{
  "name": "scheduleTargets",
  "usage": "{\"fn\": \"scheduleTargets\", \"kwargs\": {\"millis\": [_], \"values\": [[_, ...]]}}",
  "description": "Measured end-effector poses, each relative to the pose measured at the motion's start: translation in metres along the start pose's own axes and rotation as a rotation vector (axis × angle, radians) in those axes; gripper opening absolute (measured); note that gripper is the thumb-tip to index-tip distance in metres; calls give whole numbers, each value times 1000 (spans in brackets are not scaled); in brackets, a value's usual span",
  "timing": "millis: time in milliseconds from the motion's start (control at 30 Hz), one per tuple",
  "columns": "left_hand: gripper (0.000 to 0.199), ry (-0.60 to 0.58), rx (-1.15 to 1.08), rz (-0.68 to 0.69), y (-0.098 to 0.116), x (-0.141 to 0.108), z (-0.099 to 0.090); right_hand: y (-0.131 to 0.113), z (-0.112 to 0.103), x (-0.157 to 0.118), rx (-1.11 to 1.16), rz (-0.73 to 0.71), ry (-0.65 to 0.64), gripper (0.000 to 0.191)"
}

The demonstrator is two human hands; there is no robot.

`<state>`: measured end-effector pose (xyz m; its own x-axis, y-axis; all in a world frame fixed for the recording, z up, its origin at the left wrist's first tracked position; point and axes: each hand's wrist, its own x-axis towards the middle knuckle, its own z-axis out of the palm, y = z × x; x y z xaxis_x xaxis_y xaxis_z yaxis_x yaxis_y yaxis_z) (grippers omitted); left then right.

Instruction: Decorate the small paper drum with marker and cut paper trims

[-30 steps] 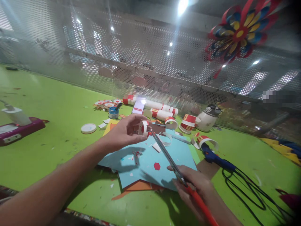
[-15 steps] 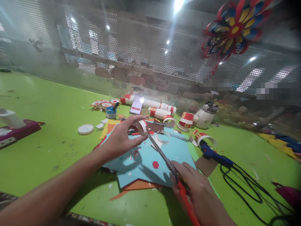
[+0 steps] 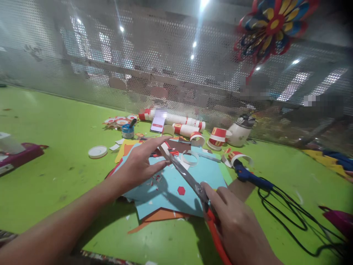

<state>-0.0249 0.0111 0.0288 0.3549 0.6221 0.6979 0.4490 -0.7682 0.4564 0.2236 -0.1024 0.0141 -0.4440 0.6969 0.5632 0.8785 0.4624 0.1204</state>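
Observation:
My left hand (image 3: 140, 160) pinches a small curved red-and-white paper piece (image 3: 166, 145) between thumb and fingertips. My right hand (image 3: 231, 217) grips scissors (image 3: 185, 173) with red handles. Their blades look together and point up and left, the tips lying at the paper piece; whether they touch it I cannot tell. Below both hands are light blue paper sheets (image 3: 165, 202), with a red paper hexagon (image 3: 181, 190) and tiny red and white scraps on top. A white paper ring (image 3: 190, 158) rests beyond the scissors.
A blue glue gun (image 3: 252, 178) with a looping black cord lies right. Behind stand a red-and-white paper cup (image 3: 217, 138), a white jug (image 3: 240, 132), paper cup tubes (image 3: 186, 129), a phone (image 3: 158, 123) and a blue paint jar (image 3: 127, 131). A white lid (image 3: 97, 151) sits left.
The scissor blades, slightly apart before, have come together, and their tips have moved up and left across the paper piece. My left hand keeps its pinch. The view has shifted slightly.

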Motion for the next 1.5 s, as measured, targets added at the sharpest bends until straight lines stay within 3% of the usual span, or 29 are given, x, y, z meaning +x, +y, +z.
{"fn": "scheduleTargets", "kwargs": {"millis": [400, 900, 1500], "values": [[52, 40, 218, 130, 1, -4, 6, 2, 3, 1, -49, -29, 39, 34], [50, 56, 230, 166, 6, -6, 7, 3, 0, 1, -126, -60, 61, 35], [52, 103, 216, 162, 8, -7, 12, 5, 1, 1, -55, -72, 83, 33]]}}
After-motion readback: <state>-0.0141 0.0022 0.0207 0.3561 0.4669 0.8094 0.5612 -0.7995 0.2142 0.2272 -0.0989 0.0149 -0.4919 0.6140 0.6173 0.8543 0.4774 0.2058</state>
